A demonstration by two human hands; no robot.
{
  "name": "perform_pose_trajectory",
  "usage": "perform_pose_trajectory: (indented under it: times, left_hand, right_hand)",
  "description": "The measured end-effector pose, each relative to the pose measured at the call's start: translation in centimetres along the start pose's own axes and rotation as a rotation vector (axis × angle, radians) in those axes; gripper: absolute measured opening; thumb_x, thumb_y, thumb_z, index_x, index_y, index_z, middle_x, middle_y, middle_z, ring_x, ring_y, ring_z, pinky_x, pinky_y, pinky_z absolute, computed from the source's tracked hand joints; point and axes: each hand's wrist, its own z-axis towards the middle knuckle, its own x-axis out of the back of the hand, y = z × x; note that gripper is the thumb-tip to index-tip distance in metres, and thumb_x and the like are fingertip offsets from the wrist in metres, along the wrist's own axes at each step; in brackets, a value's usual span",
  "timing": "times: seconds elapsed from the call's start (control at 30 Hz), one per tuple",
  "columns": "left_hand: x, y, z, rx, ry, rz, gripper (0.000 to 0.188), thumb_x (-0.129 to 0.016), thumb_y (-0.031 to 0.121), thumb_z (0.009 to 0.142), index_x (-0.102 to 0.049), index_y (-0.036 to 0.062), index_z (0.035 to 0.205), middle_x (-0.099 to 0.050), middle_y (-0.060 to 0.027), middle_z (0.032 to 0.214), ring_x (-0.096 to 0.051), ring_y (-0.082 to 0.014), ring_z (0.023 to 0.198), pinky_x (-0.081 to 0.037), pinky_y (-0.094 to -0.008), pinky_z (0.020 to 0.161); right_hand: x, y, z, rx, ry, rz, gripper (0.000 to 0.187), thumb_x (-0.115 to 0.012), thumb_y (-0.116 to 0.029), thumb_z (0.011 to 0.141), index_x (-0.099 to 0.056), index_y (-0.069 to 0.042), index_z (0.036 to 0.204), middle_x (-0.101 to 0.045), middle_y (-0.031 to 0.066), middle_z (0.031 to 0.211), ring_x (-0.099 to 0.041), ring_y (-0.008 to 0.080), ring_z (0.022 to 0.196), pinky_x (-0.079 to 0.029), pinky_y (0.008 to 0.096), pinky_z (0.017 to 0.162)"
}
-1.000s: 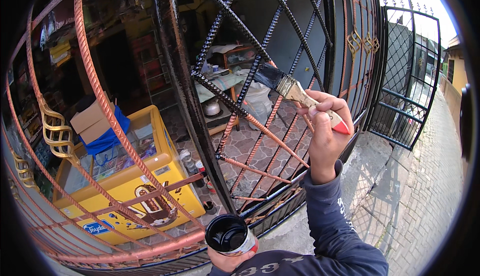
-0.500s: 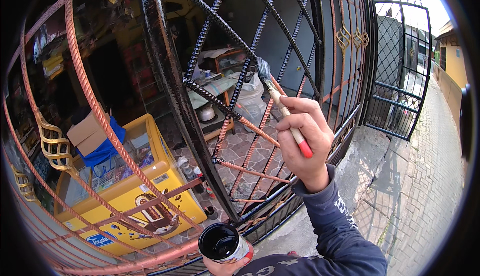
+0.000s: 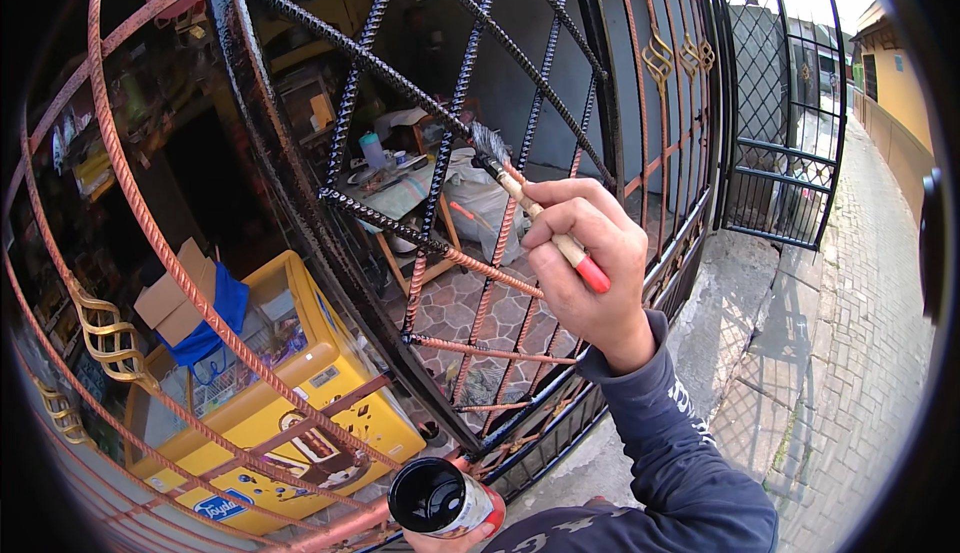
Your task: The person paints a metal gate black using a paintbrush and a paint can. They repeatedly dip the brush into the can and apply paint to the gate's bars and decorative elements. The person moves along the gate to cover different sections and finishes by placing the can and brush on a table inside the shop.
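A paintbrush (image 3: pixel 543 219) with a pale, red-tipped handle is pinched in my right hand (image 3: pixel 592 258). Its dark-smeared bristles touch a twisted bar of the metal gate (image 3: pixel 470 133), close to a crossing in the diamond lattice. Upper bars of that lattice are glossy black, while several lower ones show reddish brown. Low in front of me, my left hand (image 3: pixel 455 540) holds a paint can (image 3: pixel 440 498), upright and open-topped, with black paint inside. Most of the left hand's fingers are hidden under and behind the can.
Reddish bars with gold twisted ornaments (image 3: pixel 105 338) curve along the left. Behind them stands a yellow chest freezer (image 3: pixel 330 393) with a cardboard box (image 3: pixel 180 298) on top. A cluttered table (image 3: pixel 400 198) is inside. At right, another black gate (image 3: pixel 780 113) stands beside a paved lane (image 3: pixel 870 333).
The gate has shifted left and up in view. The brush remains near the same lattice crossing, its bristles now against the bar just left of it. The can is still in my left hand.
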Motion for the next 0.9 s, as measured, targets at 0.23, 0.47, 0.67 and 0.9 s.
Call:
perform_pose_trajectory:
  times: [0.23, 0.47, 0.67, 0.9]
  left_hand:
    - [-0.8, -1.5, 0.3, -0.117, 0.04, 0.098, 0.086, -0.091, 0.001, 0.069, -0.048, -0.0115, 0.142, -0.068, -0.0189, 0.115, -0.069, -0.0242, 0.094, -0.056, -0.0372, 0.083]
    - [-2.7, -1.7, 1.1, -0.122, 0.105, 0.118, 0.086, -0.091, 0.001, 0.069, -0.048, -0.0107, 0.142, -0.067, -0.0193, 0.116, -0.068, -0.0261, 0.097, -0.055, -0.0401, 0.087]
    - [-4.0, -2.0, 0.9, -0.144, 0.157, 0.156, 0.086, -0.09, 0.001, 0.068, -0.048, -0.0099, 0.142, -0.066, -0.0196, 0.117, -0.068, -0.0276, 0.099, -0.055, -0.0426, 0.09]
    - [-5.6, -2.5, 0.9, -0.183, 0.206, 0.178, 0.086, -0.089, 0.002, 0.068, -0.047, -0.0091, 0.142, -0.065, -0.0201, 0.118, -0.067, -0.0295, 0.102, -0.054, -0.0455, 0.094]
  right_hand:
    - [0.4, 1.8, 1.2, -0.066, -0.029, 0.06, 0.014, -0.07, 0.002, 0.075, -0.069, -0.004, 0.088, -0.07, 0.0173, 0.107, -0.07, 0.0313, 0.093, -0.056, 0.0388, 0.082]
    - [0.6, 2.9, -1.2, -0.12, 0.161, 0.133, 0.016, -0.069, 0.006, 0.071, -0.069, -0.004, 0.084, -0.067, 0.0187, 0.112, -0.069, 0.0311, 0.098, -0.056, 0.0393, 0.083]
    - [0.0, 3.6, -3.3, 0.045, 0.189, 0.224, 0.015, -0.067, 0.007, 0.076, -0.067, -0.001, 0.088, -0.061, 0.0231, 0.12, -0.068, 0.0254, 0.091, -0.058, 0.0354, 0.081]
    - [0.3, 4.1, -3.4, 0.052, 0.073, 0.193, 0.022, -0.075, 0.005, 0.067, -0.066, -0.004, 0.085, -0.063, 0.0191, 0.119, -0.062, 0.0368, 0.101, -0.054, 0.0429, 0.085]
